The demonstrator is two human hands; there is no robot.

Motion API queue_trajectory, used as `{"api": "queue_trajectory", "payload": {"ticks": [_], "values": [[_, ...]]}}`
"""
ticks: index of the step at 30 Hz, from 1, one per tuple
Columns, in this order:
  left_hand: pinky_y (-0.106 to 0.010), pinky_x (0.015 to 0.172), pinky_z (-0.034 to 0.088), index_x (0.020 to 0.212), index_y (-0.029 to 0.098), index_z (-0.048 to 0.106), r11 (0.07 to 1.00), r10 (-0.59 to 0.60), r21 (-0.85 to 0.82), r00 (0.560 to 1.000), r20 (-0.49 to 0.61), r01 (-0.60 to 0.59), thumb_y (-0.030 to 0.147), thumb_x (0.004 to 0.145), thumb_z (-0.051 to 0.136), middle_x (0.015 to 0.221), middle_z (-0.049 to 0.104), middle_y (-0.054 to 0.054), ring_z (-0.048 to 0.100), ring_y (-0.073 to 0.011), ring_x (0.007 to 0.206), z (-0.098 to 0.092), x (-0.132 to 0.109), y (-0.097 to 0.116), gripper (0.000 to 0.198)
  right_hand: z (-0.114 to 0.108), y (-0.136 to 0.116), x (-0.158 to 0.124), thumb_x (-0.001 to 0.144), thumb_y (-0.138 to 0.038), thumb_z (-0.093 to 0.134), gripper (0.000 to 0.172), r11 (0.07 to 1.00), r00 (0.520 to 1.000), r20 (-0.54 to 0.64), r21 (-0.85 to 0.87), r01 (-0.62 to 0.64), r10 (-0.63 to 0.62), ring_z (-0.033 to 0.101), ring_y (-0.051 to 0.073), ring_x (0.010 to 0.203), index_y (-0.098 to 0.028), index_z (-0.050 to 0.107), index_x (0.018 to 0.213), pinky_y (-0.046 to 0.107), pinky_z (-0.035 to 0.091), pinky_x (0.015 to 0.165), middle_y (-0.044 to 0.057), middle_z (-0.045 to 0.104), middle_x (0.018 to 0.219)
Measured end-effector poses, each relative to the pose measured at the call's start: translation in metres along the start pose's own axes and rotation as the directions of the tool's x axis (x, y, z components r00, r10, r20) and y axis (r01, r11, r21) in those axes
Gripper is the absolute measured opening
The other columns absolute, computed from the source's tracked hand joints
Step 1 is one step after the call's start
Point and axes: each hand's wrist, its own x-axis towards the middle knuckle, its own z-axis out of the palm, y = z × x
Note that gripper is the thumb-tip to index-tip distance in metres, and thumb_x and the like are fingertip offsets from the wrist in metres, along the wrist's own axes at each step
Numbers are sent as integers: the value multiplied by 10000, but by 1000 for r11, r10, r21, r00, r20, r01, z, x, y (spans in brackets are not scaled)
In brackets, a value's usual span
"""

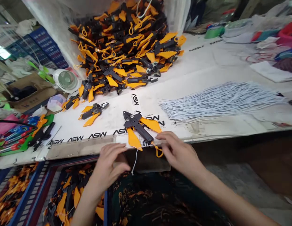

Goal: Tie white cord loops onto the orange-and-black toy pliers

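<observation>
Right hand [180, 152], fingers [164, 139] partly closed on orange-handled black pliers [138, 130] at edge of white worktop [207, 66]; left hand [108, 166], fingers [120, 150] half-curled, hold unclear, near thin white cord [136, 160]. Large pliers heap [122, 53], white cord bundle [221, 102] remain.

White desk fan [65, 80] stands just beside cardboard box [30, 91]; stacked blue crates [45, 47] behind. Far left: red-and-blue-handled tools [16, 135] on green board [48, 118]. Far back: green tape roll [214, 32], red basin [288, 34].

Two hands [110, 166], two separate orange-handled pliers [136, 125], one desk fan [65, 79], one white cord bundle [221, 102].
</observation>
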Motion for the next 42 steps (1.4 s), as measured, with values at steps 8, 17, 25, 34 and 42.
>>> {"api": "queue_trajectory", "payload": {"ticks": [8,17,25,34,42], "values": [[-581,1219,129,1378,225,505,993,60,97,994,96,-70,544,951,484,1508,489,-92,294,-273,1482,71,61,38,534,-9,26,-9,1021,-276,404,223,981,997,63,-186,54,-42,686,199,881,-220,620,1022,298,551,729,83,651,1117],[-584,1201,127,1350,240,530,994,16,-112,994,105,-4,418,1003,446,1486,509,-115,321,-263,1469,45,45,16,399,-44,15,-13,1000,-222,501,152,962,973,-163,-245,119,-161,653,244,965,-236,637,1066,387,517,876,82,689,1036],[-378,836,535,1215,151,634,697,-340,-604,920,196,386,415,871,630,963,756,-95,699,-225,879,34,84,34,434,25,-46,-1,1004,-116,448,196,892,894,3,79,446,-447,619,205,927,-154,630,1068,350,525,843,82,698,1016],[-490,970,355,865,247,745,995,-57,82,998,-28,59,233,911,600,805,726,-16,609,-216,849,29,95,22,153,37,-41,-9,974,-129,493,261,908,908,63,97,408,-415,630,215,984,-153,592,1214,374,540,846,112,675,1127],[-506,1001,289,882,227,711,937,151,306,986,75,-167,163,937,541,853,673,-35,556,-229,887,33,103,29,190,17,-14,-28,971,-163,467,301,961,958,70,11,278,-278,658,230,1068,-195,588,1245,405,589,894,118,652,1230]]}}
